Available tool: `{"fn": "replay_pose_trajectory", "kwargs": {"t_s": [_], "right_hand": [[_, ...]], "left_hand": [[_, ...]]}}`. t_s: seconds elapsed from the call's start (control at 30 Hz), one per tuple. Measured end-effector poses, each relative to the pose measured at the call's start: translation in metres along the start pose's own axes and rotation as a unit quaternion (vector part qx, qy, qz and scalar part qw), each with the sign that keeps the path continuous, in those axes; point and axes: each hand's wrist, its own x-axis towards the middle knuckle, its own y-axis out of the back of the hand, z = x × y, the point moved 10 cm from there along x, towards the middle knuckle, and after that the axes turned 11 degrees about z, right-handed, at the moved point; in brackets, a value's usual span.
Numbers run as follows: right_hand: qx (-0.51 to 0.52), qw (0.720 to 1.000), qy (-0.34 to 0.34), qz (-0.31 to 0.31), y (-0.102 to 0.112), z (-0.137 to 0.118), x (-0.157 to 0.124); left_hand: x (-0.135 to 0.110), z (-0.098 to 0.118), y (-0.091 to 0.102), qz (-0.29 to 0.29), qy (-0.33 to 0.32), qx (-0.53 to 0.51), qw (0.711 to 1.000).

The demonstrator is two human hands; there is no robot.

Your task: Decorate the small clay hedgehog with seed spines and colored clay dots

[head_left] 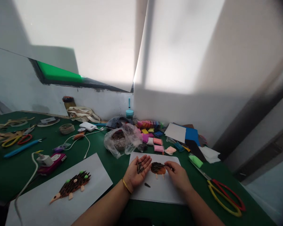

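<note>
Sadly, left hand point(132, 175) cups seeds point(140, 167); clay labels point(158, 141) unreadable

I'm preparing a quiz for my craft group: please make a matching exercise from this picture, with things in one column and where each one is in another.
Things
1. gold bangle
2. dark striped seeds
3. yellow and red scissor handles
4. clear plastic bag

Places
A. Beyond the white sheet
B. On the green tabletop, right of that sheet
C. In the cupped left hand
D. Around the left wrist

Pairs: 1-D, 2-C, 3-B, 4-A
</note>
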Motion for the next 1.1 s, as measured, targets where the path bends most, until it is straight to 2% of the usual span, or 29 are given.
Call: {"fn": "replay_pose_trajectory", "kwargs": {"t_s": [0.1, 0.23, 0.33, 0.77, 1.1], "right_hand": [[-0.009, 1.000, -0.001, -0.027, -0.003, 0.006, -0.007], [-0.038, 0.998, 0.024, -0.049, -0.012, -0.005, -0.011], [-0.058, 0.996, 0.051, -0.048, -0.014, -0.014, -0.012], [-0.073, 0.991, 0.103, -0.044, -0.022, -0.025, -0.015], [-0.125, 0.984, 0.108, -0.060, -0.030, -0.026, -0.014]], "left_hand": [[0.001, 0.001, 0.001, -0.001, 0.000, 0.001, 1.000], [0.001, 0.003, 0.001, -0.001, -0.003, 0.000, 1.000], [0.000, 0.003, 0.002, 0.009, -0.003, -0.003, 1.000], [0.002, 0.004, 0.002, -0.001, -0.008, 0.001, 1.000], [0.002, 0.003, 0.003, 0.008, -0.006, -0.002, 1.000]]}}
